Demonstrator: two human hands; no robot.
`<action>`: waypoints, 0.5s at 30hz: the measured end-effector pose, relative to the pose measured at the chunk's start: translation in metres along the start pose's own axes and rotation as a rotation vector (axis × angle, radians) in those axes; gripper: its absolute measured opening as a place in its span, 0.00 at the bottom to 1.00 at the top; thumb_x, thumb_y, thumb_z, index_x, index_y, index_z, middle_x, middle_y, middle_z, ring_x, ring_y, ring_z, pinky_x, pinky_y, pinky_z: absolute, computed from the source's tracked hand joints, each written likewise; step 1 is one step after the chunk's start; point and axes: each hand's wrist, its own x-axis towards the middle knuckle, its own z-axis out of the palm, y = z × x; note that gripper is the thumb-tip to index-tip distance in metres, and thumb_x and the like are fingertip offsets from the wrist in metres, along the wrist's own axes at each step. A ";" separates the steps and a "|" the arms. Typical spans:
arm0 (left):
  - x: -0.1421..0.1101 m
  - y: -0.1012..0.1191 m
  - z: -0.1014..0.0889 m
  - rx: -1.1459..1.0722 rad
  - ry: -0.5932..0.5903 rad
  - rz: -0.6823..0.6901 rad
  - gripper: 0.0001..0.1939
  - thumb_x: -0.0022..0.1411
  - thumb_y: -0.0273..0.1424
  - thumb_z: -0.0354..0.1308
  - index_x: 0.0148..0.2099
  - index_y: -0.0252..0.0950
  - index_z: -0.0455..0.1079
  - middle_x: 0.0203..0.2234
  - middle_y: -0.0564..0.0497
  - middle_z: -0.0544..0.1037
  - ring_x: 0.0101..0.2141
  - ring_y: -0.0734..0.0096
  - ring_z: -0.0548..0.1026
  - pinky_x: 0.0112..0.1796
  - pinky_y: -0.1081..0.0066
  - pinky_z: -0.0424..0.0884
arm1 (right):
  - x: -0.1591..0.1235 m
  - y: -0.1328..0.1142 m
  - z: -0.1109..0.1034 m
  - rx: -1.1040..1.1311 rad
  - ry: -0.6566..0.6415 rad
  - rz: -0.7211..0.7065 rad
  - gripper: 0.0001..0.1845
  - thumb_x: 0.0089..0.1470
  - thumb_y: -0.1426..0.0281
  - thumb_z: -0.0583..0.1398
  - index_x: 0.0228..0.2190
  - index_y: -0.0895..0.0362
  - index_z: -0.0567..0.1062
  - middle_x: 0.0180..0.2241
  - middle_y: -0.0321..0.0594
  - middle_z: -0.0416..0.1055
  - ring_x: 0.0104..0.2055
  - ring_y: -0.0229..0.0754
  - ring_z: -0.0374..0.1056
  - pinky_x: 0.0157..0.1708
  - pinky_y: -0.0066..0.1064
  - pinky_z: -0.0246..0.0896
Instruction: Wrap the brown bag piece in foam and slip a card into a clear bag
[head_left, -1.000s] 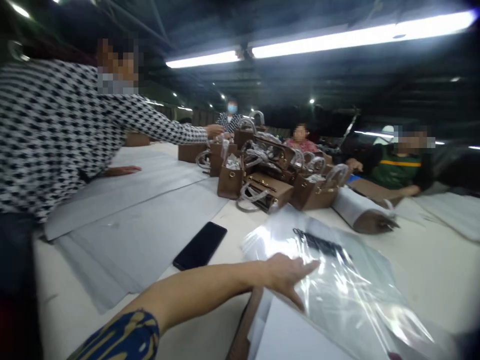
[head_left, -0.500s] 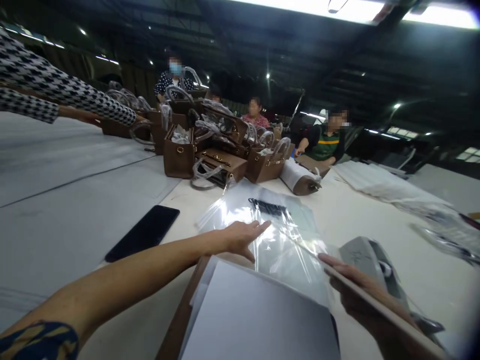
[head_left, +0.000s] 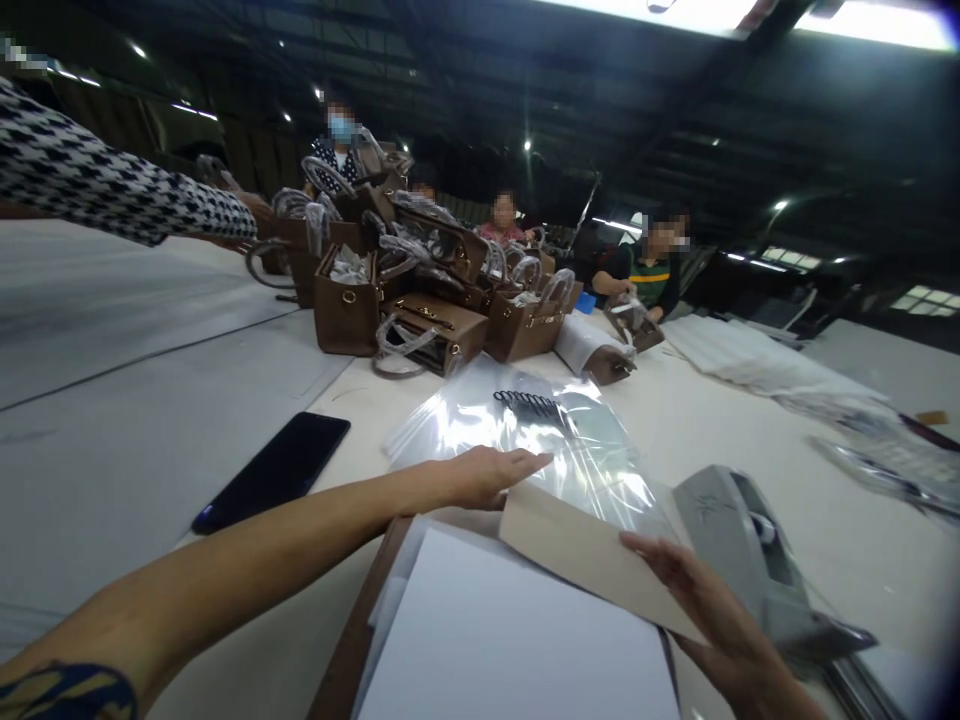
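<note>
My left hand reaches across the table, fingers together, touching the near edge of a stack of clear plastic bags and the far corner of a beige card. My right hand holds that beige card from below at its near right side, tilted over a stack of white sheets that lies on a brown board.
A black phone lies left of my arm on grey paper sheets. A grey tape dispenser stands to the right. Several brown handbags are piled mid-table. Other people sit behind them; a checkered sleeve reaches in from the left.
The view swung right and down. My right hand came into view and brought the beige card flatter, over the white sheets, toward my left hand. My left hand stayed on the bags.
</note>
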 end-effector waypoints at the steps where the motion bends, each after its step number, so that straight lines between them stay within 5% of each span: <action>1: 0.000 0.001 0.001 -0.016 -0.005 0.012 0.42 0.54 0.32 0.55 0.64 0.41 0.33 0.56 0.43 0.61 0.37 0.62 0.73 0.33 0.70 0.66 | -0.002 -0.003 0.007 0.053 -0.043 0.074 0.26 0.39 0.51 0.60 0.32 0.60 0.76 0.36 0.48 0.72 0.35 0.49 0.69 0.34 0.37 0.67; 4: -0.002 -0.001 0.005 -0.042 0.001 0.013 0.45 0.52 0.34 0.58 0.64 0.41 0.32 0.57 0.43 0.59 0.40 0.60 0.73 0.35 0.68 0.67 | -0.001 -0.010 0.017 0.225 -0.019 0.181 0.20 0.35 0.62 0.67 0.32 0.60 0.76 0.32 0.44 0.73 0.32 0.44 0.69 0.30 0.30 0.68; 7: -0.005 -0.003 0.007 0.006 0.039 0.018 0.43 0.53 0.28 0.54 0.64 0.41 0.30 0.60 0.44 0.54 0.42 0.60 0.72 0.34 0.69 0.68 | 0.007 -0.004 0.011 0.288 0.140 0.069 0.23 0.25 0.73 0.71 0.31 0.59 0.76 0.28 0.39 0.73 0.28 0.38 0.69 0.25 0.21 0.66; 12: -0.001 -0.001 0.002 0.131 0.064 0.026 0.38 0.52 0.17 0.43 0.64 0.38 0.34 0.60 0.47 0.53 0.42 0.63 0.72 0.28 0.71 0.68 | 0.008 0.015 0.006 0.351 0.353 -0.125 0.23 0.24 0.73 0.71 0.31 0.56 0.75 0.30 0.34 0.74 0.27 0.33 0.68 0.25 0.15 0.66; 15: 0.004 0.002 -0.005 0.163 0.049 0.097 0.36 0.56 0.18 0.41 0.64 0.40 0.34 0.61 0.48 0.52 0.41 0.64 0.73 0.28 0.71 0.68 | 0.005 0.012 0.021 0.248 0.142 -0.045 0.29 0.32 0.70 0.70 0.41 0.54 0.73 0.36 0.35 0.73 0.30 0.35 0.69 0.27 0.20 0.68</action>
